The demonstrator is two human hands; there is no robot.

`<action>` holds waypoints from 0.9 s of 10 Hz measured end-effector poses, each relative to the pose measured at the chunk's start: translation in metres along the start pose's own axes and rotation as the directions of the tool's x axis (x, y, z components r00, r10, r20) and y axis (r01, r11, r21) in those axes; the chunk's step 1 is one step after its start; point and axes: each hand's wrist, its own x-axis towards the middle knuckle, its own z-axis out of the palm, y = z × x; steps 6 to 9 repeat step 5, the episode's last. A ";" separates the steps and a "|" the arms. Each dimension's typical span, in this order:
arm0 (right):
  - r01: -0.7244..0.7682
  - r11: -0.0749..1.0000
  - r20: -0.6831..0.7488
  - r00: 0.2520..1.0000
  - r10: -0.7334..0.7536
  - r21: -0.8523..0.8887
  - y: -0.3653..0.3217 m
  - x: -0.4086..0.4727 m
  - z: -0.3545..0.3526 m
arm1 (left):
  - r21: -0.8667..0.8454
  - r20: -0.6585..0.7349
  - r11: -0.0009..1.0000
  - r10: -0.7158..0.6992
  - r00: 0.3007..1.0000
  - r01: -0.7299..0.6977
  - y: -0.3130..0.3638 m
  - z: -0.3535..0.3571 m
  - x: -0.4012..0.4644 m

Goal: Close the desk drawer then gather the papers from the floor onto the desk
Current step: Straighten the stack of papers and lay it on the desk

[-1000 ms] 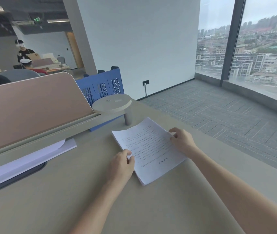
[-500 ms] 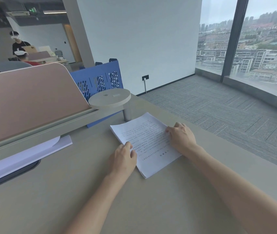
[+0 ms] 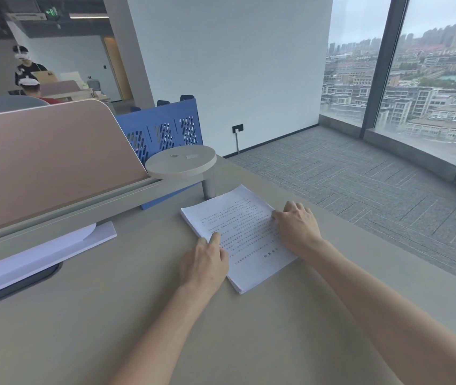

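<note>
Against the half-second-earlier view, little moved: printed paper stack (image 3: 238,234) lying flat on the table (image 3: 110,329), just in front of the round pedestal shelf (image 3: 181,162), as before. Left of the stack, left hand (image 3: 204,262) pressed palm-down, thumb and fingertips over the stack's near-left edge, same spot as before; grip not clenched, nothing pinched. Right of that, right hand (image 3: 299,227) now spread flat on the stack's right edge, fingers shifted slightly inward from the earlier pinch at the margin; grip released too, merely pressing. Likely meaning: papers already gathered and set down, only squaring or smoothing left. No loose sheets visible on the carpet (image 3: 360,176) beyond the stack; drawer out of view.
</note>
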 end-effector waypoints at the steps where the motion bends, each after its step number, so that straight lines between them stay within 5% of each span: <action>1: 0.004 0.999 0.008 1.000 -0.004 -0.032 -0.003 0.002 -0.002 | -0.056 0.002 0.998 -0.014 1.000 0.014 -0.002 -0.001 0.001; 9: -0.044 0.998 -0.009 0.999 0.044 0.034 -0.020 -0.002 -0.017 | -0.159 0.042 0.987 -0.026 0.999 0.032 -0.006 -0.017 -0.003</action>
